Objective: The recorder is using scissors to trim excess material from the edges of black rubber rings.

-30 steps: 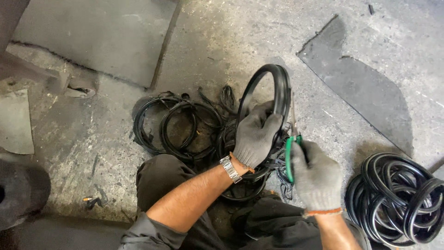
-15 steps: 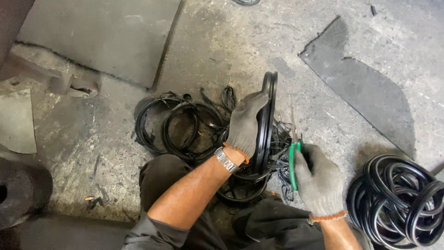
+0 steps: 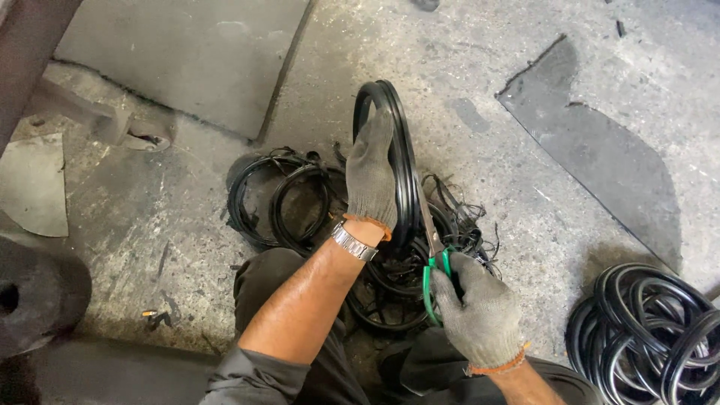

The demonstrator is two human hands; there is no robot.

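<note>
My left hand (image 3: 373, 171), in a grey knit glove with a wristwatch, holds a black rubber ring (image 3: 399, 139) upright and edge-on over a heap of rings. My right hand (image 3: 478, 313), gloved too, grips green-handled scissors (image 3: 433, 262). Their blades point up along the ring's right edge and touch it. Under both hands lies a pile of black rubber rings and thin trimmed strips (image 3: 300, 199) on the concrete floor. My knees in dark trousers show at the bottom.
A stack of black rubber rings (image 3: 649, 330) lies at the lower right. A dark cylindrical metal part (image 3: 34, 296) sits at the lower left, a metal bracket (image 3: 124, 127) at the upper left. Dark patches mark the concrete floor (image 3: 600, 150).
My left hand has turned the ring from face-on to edge-on and lifted it higher. The scissors in my right hand have come up against its edge.
</note>
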